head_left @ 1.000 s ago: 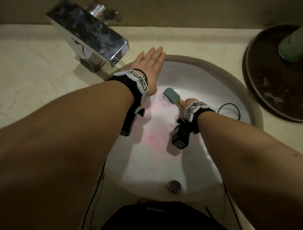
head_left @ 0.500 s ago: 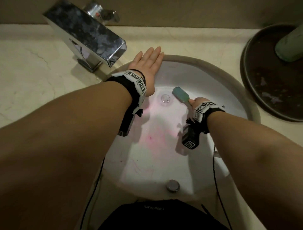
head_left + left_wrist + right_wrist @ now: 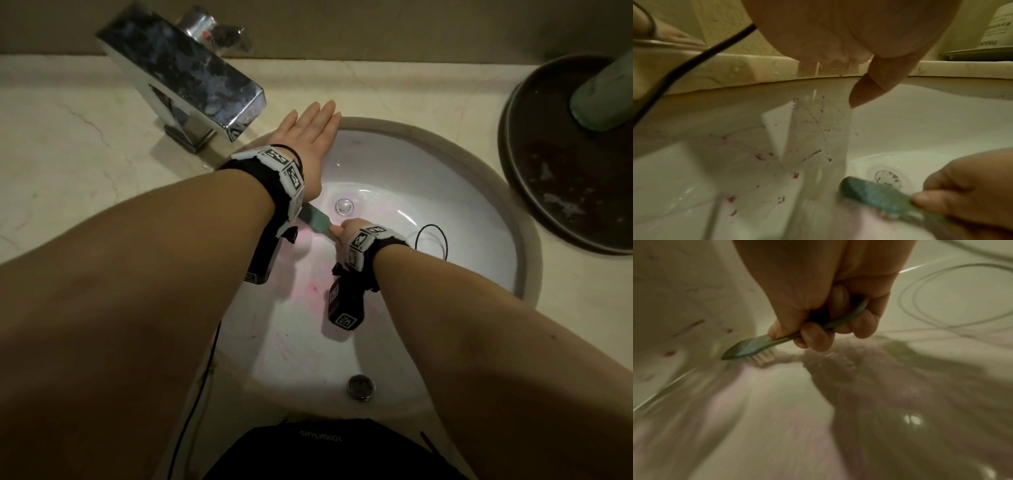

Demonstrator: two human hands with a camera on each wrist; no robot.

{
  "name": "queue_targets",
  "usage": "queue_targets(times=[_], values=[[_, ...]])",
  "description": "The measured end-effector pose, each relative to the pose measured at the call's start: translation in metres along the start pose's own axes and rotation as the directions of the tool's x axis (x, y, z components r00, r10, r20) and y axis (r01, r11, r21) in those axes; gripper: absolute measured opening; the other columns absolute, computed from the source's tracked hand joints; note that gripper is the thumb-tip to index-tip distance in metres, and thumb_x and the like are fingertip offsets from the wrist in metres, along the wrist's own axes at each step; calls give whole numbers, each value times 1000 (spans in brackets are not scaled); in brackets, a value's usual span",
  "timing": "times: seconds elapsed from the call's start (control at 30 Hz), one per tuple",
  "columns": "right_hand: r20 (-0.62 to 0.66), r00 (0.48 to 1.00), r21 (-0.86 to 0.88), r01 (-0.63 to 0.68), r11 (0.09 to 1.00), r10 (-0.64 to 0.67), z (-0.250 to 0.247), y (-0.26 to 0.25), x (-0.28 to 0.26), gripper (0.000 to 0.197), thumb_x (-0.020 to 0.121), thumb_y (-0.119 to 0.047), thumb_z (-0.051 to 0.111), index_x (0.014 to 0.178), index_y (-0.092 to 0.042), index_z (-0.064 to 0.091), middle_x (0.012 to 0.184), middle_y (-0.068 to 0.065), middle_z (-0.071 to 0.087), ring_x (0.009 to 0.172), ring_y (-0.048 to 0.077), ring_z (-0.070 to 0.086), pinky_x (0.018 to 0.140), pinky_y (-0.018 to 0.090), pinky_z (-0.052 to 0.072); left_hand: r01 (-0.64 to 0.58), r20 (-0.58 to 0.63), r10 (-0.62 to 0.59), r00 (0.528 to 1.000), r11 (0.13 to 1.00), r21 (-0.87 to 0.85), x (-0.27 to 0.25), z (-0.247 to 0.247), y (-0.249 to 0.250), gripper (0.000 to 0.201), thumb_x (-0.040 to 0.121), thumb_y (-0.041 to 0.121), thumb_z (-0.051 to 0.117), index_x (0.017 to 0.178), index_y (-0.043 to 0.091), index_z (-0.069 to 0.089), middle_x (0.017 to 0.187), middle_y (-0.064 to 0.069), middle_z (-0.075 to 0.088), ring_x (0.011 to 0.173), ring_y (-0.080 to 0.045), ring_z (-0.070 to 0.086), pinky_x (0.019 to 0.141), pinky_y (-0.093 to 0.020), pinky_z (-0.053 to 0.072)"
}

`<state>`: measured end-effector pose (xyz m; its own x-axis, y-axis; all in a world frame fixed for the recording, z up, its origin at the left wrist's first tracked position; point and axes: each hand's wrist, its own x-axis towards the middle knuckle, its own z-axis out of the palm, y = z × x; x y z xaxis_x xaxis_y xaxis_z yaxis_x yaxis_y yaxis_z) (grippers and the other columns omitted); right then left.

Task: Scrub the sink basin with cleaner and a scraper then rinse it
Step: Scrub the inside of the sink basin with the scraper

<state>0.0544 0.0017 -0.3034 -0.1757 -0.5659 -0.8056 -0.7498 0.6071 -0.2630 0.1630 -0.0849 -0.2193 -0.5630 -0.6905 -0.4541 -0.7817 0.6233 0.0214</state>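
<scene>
Curling round the green brush (image 3: pixel 756 347), right hand (image 3: pixel 346 229) grip scrubs the basin (image 3: pixel 445 192); left hand (image 3: pixel 308 137) flat.

Cream marble countertop (image 3: pixel 68 144) carries a chrome faucet (image 3: pixel 191 78) at 11 o'clock and a dark round tray (image 3: pixel 575 192) at 2 o'clock.

Head view looks steeply down from above; both wrist views sit low, sharing the sink basin (image 3: pixel 445 192).

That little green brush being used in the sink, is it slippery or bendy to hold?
Probably slippery: the brush looks wet. Its thin handle may flex slightly, though it looks straight in the right hand. Likely light, being so slim.
</scene>
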Motion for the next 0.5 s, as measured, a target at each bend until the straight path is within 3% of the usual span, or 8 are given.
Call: queue_targets(times=[0.07, 0.13, 0.2, 0.27, 0.37, 0.43, 0.5], values=[[-15, 998, 117, -60, 991, 62, -7, 12, -1, 40, 97, -22, 46, 135, -8, 46, 139, 12, 48, 128, 27, 46, 97, 29, 39, 9, 15, -9, 1000, 1000, 0, -4, -1, -1, 97, 81, 9, 53, 147, 9, -18, 155, -7, -24, 144, -21, -18, 115, -34, -10], [-5, 992, 148, -126, 981, 128, -14, 22, -1, 44, 95, -19, 51, 138, -8, 44, 142, 12, 45, 130, 26, 44, 90, 26, 39, 72, 29, -71, 997, 997, -30, -12, 1, -5, 97, 80, 5, 51, 146, 8, -20, 154, -8, -26, 144, -21, -18, 116, -34, -9], [-35, 991, 7, -128, 992, 128, -16, 24, -1, 51, 89, -18, 59, 137, -12, 44, 134, 12, 50, 125, 30, 49, 88, 24, 41, 150, 26, -149, 988, 986, -69, -23, 5, -13, 95, 82, 6, 50, 146, 8, -19, 154, -8, -25, 144, -22, -16, 117, -34, -7], [-53, 994, -131, -106, 986, 99, -11, 13, -4, 55, 84, -19, 61, 136, -16, 44, 124, 12, 52, 118, 34, 53, 91, 31, 48, 212, 38, -209, 977, 974, -75, -36, 8, -25, 90, 87, 12, 50, 147, 7, -17, 156, -9, -20, 145, -23, -12, 118, -34, -4], [29, 1000, -68, -10, 998, 12, 2, -13, -10, 46, 94, -20, 52, 138, -9, 41, 138, 12, 46, 128, 29, 46, 70, 23, 40, 293, 118, -287, 951, 955, -42, -59, 12, -48, 79, 91, 20, 49, 149, 2, -1, 157, -17, -1, 145, -28, 7, 118, -35, 10], [33, 999, -95, 20, 995, -17, 16, -28, -8, 52, 90, -22, 56, 138, -11, 39, 131, 13, 49, 120, 30, 50, 77, 29, 42, 314, 134, -304, 943, 948, -59, -78, 15, -57, 78, 91, 20, 50, 149, 3, 1, 157, -16, 0, 144, -27, 9, 117, -34, 12], [44, 997, 11, 59, 998, -59, 30, -39, -13, 56, 86, -22, 60, 136, -10, 37, 124, 15, 51, 113, 31, 53, 83, 33, 42, 301, 127, -291, 948, 951, -68, -94, 20, -61, 82, 91, 17, 50, 149, 6, -7, 157, -14, -9, 145, -26, 1, 116, -32, 8]])
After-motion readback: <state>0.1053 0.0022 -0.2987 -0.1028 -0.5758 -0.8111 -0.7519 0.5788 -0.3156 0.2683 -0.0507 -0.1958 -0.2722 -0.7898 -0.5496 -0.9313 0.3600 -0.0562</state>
